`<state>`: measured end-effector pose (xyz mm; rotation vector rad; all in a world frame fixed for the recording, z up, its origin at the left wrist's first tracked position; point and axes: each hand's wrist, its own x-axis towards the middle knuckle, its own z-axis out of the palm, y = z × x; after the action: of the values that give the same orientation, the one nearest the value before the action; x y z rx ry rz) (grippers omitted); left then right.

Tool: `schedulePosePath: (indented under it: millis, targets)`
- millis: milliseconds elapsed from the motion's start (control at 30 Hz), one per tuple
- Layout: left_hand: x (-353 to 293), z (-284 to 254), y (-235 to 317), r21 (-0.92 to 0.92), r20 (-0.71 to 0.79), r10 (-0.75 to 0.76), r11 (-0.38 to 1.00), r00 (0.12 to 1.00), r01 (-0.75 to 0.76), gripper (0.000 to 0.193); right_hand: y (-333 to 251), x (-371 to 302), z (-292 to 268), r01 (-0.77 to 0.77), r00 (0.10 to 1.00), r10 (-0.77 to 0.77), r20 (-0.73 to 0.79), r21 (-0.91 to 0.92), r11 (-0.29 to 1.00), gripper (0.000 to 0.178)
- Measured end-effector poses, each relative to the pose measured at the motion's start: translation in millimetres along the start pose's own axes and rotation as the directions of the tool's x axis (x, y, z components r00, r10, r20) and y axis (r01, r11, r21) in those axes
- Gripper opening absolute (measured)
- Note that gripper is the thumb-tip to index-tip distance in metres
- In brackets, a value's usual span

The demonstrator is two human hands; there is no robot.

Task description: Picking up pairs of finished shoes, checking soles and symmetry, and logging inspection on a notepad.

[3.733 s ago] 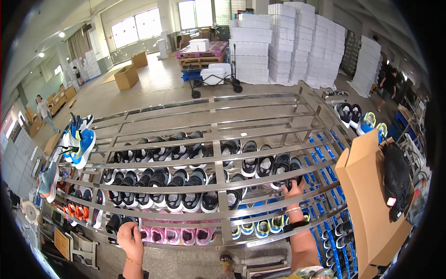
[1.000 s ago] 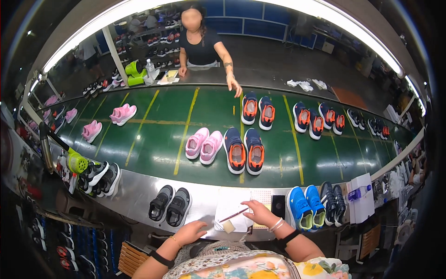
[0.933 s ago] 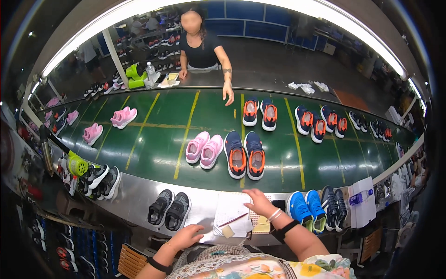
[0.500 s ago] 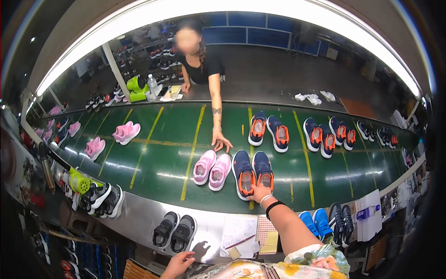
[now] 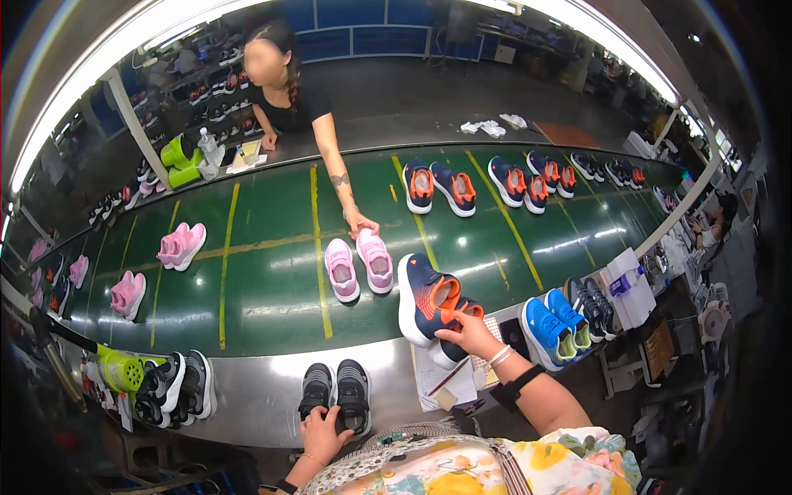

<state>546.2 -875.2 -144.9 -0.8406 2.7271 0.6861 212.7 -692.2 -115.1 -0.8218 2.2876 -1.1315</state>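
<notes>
My right hand (image 5: 470, 334) is closed on the heel end of a pair of navy sneakers (image 5: 429, 304) with orange lining and white soles. The pair is tilted above the near edge of the green belt, its second shoe partly hidden behind the first. My left hand (image 5: 322, 436), fingers parted, rests at the heels of black-and-grey sneakers (image 5: 353, 388) on the metal ledge. Pink sneakers (image 5: 341, 271) stand on the belt, and a co-worker's hand (image 5: 360, 223) touches the toe of the right one.
More pink and navy sneakers stand along the green belt (image 5: 272, 289). On the ledge (image 5: 256, 388) are blue sneakers (image 5: 551, 326), dark striped shoes, papers (image 5: 433, 396) with a pen, and a black shoe cluster (image 5: 177, 388) beside a lime-green cup (image 5: 122, 371). A co-worker leans in from across.
My right hand has lifted the navy sneakers off the belt and drawn them nearer. My left hand has reached the black-and-grey pair. The co-worker's hand has come to the pink pair. The view has tilted.
</notes>
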Motion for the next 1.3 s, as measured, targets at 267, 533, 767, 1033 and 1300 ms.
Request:
schedulePosePath:
  millis: [267,533,767,1033,1300]
  targets:
    - [7,19,-43,-0.009,0.076,0.298,0.954,0.951,-0.298,0.063,-61,-83,53,-0.097,0.994,0.099,-0.056,0.037,0.995,0.050]
    - [12,28,-39,0.135,0.200,0.449,0.868,0.871,-0.478,0.043,-67,-91,93,0.017,1.000,-0.016,0.008,-0.091,0.996,0.047]
    - [6,23,-92,-0.045,0.067,0.340,0.940,0.938,-0.338,0.029,-101,-89,122,0.164,0.981,-0.118,0.152,-0.337,0.927,0.049]
    - [-13,-56,-249,0.092,0.009,0.037,0.995,0.999,-0.038,0.040,-82,-84,229,0.417,0.830,-0.221,0.512,-0.306,0.856,0.048]
    - [-25,-75,-151,0.066,-0.376,0.075,0.996,0.924,-0.054,0.038,-82,-100,216,0.168,0.968,-0.167,0.189,0.008,0.986,0.030]
